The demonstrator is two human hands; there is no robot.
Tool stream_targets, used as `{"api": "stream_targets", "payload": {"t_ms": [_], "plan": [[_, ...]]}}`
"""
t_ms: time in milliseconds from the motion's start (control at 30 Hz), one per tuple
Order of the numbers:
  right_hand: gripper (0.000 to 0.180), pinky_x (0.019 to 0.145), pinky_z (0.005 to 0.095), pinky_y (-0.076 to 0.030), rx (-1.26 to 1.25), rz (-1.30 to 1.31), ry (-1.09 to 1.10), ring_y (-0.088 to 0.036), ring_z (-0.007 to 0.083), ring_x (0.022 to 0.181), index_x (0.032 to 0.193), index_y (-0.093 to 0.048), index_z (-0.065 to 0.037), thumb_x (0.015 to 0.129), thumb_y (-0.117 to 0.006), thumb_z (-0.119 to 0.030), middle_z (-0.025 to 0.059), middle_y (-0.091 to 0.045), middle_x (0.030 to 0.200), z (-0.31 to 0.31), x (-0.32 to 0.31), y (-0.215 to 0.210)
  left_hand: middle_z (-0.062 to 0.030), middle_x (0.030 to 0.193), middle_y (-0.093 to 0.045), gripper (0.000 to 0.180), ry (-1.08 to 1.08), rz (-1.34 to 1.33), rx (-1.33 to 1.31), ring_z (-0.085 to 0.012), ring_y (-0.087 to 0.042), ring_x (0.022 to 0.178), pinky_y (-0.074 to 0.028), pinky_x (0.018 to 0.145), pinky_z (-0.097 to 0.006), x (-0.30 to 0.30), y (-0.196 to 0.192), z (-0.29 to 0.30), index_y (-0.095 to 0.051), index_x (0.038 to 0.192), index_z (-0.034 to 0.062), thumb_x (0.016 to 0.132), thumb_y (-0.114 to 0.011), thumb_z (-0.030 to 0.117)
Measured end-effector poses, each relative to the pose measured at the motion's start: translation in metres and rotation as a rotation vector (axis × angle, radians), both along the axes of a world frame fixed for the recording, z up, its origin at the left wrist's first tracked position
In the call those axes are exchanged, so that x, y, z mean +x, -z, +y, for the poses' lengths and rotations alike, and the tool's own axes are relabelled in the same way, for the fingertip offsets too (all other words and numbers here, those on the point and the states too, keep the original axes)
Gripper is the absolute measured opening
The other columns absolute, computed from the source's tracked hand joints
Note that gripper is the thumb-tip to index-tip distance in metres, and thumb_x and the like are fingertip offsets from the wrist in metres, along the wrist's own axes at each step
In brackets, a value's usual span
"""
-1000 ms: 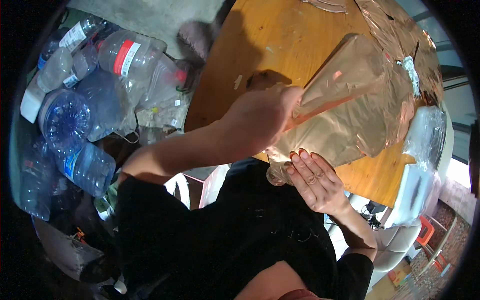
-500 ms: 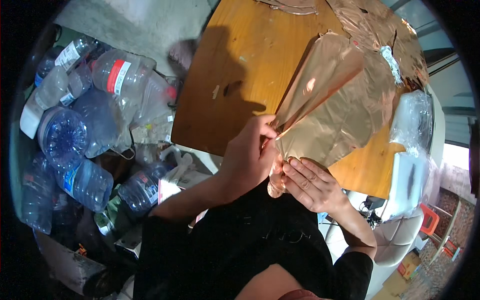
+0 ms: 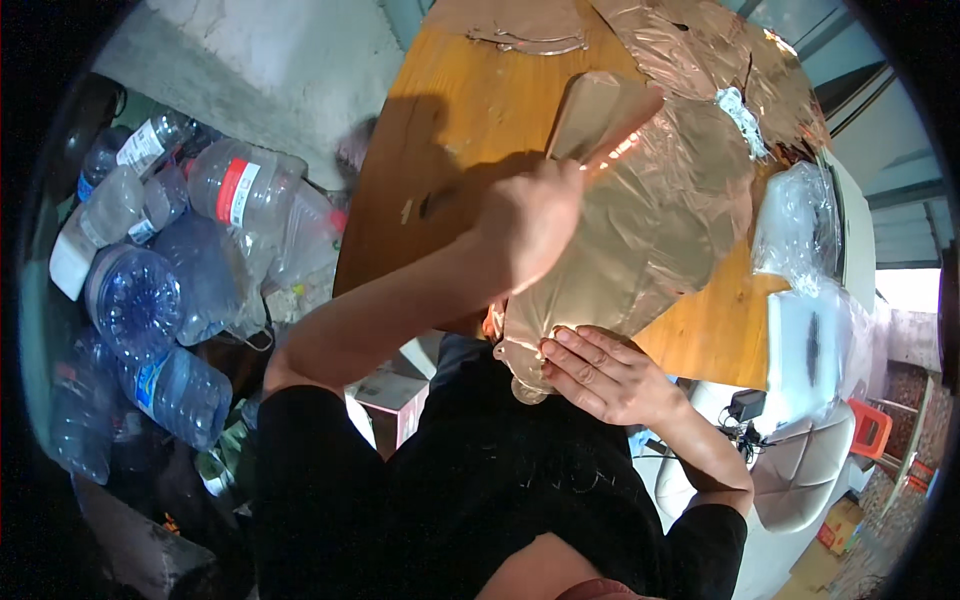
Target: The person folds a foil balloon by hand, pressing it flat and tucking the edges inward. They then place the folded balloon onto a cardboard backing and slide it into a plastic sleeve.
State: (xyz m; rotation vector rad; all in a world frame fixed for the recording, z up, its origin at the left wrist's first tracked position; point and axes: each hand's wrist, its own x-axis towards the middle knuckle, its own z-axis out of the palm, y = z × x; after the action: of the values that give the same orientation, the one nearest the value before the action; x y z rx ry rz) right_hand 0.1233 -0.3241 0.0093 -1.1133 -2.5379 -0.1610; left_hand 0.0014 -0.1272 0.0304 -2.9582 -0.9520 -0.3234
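A large copper-coloured foil sheet (image 3: 640, 240) lies over the wooden table, its near end reaching past the front edge towards my body. My left hand (image 3: 535, 225), somewhat blurred, is closed at the left side of the sheet, where a strip is folded up; most of its fingertips are hidden. Beyond the knuckles the folded part stands up with a bright crease. My right hand (image 3: 615, 378) rests flat on the near end of the foil, fingers stretched out side by side.
The wooden table (image 3: 450, 110) also carries more crumpled foil (image 3: 705, 50) at the far right, a white twisted strip (image 3: 741, 122) and clear plastic packs (image 3: 800, 225) along its right side. Several empty plastic bottles (image 3: 180, 395) are heaped at left. A pale chair (image 3: 800, 480) stands at right.
My left hand has moved away from my right hand, up along the foil's left side. The fold has shifted with it, and the near part lies flatter. My right hand stays in place.
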Motion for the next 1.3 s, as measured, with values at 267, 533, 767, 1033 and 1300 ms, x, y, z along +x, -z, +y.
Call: {"api": "stream_targets", "payload": {"t_ms": [267,533,767,1033,1300], "plan": [[0.031,0.110,0.0421,-0.043,-0.017,-0.001,0.042,-0.055,0.0298,0.129,0.116,-0.065,-0.005,0.091,-0.059,-0.022,0.0142,-0.060,0.135,0.004,-0.002,-0.003,-0.0250,0.078,-0.065,0.018,-0.235,-0.520,-0.423,-0.0428,-0.066,0.080,-0.052,0.068,-0.050,-0.036,-0.003,0.034,-0.059,0.097,-0.0010,0.085,-0.060,0.013],[0.051,0.107,0.0432,-0.045,-0.218,0.271,0.092,-0.055,0.0313,0.128,0.124,-0.063,-0.005,0.084,-0.071,-0.036,0.0151,-0.061,0.133,0.033,0.020,-0.043,-0.0230,0.076,-0.064,0.018,-0.271,-0.569,-0.523,-0.0429,-0.065,0.076,-0.051,0.066,-0.049,-0.032,0.004,0.034,-0.057,0.093,0.0007,0.083,-0.063,0.014],[0.044,0.094,0.0439,-0.050,-0.177,0.147,0.411,-0.059,0.0400,0.110,0.122,-0.062,0.000,0.086,-0.073,-0.023,0.0181,-0.063,0.120,0.163,0.098,-0.050,-0.0204,0.078,-0.065,0.017,-0.302,-0.549,-0.583,-0.0419,-0.065,0.077,-0.051,0.065,-0.047,-0.036,0.010,0.031,-0.054,0.089,0.0024,0.083,-0.065,0.015],[0.056,0.087,0.0402,-0.049,-0.489,0.033,0.482,-0.060,0.0327,0.106,0.109,-0.063,-0.002,0.072,-0.086,-0.038,0.0157,-0.062,0.115,0.269,0.176,-0.056,-0.0192,0.081,-0.063,0.016,-0.219,-0.662,-0.538,-0.0407,-0.064,0.074,-0.051,0.062,-0.046,-0.033,0.022,0.026,-0.054,0.088,0.0031,0.082,-0.066,0.010],[0.027,0.076,0.0285,-0.049,-1.020,0.312,0.427,-0.060,0.0105,0.084,0.100,-0.061,-0.004,0.081,-0.079,-0.009,0.0024,-0.064,0.091,0.281,0.187,-0.065,-0.0173,0.083,-0.064,0.015,-0.185,-0.696,-0.434,-0.0394,-0.065,0.071,-0.052,0.061,-0.048,-0.033,0.024,0.025,-0.053,0.091,0.0055,0.083,-0.065,0.011]]}}
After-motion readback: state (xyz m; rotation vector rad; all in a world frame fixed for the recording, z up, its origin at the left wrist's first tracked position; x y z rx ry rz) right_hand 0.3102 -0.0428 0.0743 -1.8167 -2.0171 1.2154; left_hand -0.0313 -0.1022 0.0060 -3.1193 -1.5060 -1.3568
